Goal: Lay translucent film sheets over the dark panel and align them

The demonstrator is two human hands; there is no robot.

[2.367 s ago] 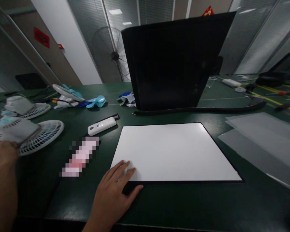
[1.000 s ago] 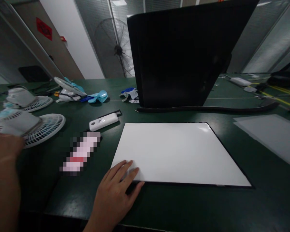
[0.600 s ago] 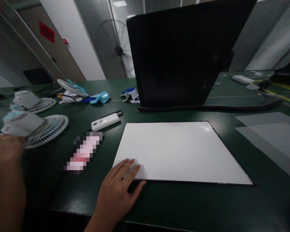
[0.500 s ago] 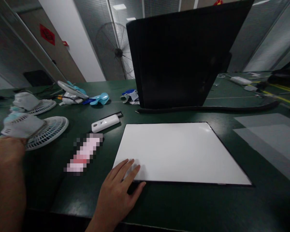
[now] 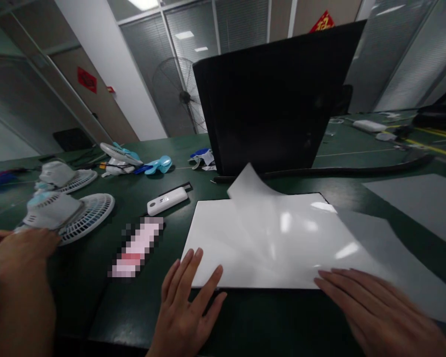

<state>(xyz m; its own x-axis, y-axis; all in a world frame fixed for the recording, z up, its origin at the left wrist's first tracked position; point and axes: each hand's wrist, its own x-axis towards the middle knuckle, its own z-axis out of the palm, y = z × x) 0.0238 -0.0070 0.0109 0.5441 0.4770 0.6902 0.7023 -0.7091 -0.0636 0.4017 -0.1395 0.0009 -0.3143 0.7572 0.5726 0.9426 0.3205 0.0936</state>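
My left hand (image 5: 191, 302) rests with spread fingers at the near left corner of a flat white panel (image 5: 210, 228) with thin dark edges. At the panel's right side, my right hand (image 5: 386, 310) has its fingers stretched together over a translucent sheet (image 5: 305, 243), its thumb hidden. This sheet lies partly across the panel and partly beyond its right edge. Its far left corner curls upward, and glossy creases run through its middle.
Another person's hand (image 5: 26, 250) touches a white fan (image 5: 52, 210) at left. A white handheld device (image 5: 167, 201) and a pixelated pink object (image 5: 139, 248) lie left of the panel. Behind it stand a large black screen (image 5: 271, 114) and a long black strip (image 5: 357, 171). Another translucent sheet (image 5: 423, 203) lies right.
My right hand has come into view with a translucent sheet, which now covers much of the white panel. My left hand stays at the panel's corner, fingers spread wider. The view has tilted up slightly.
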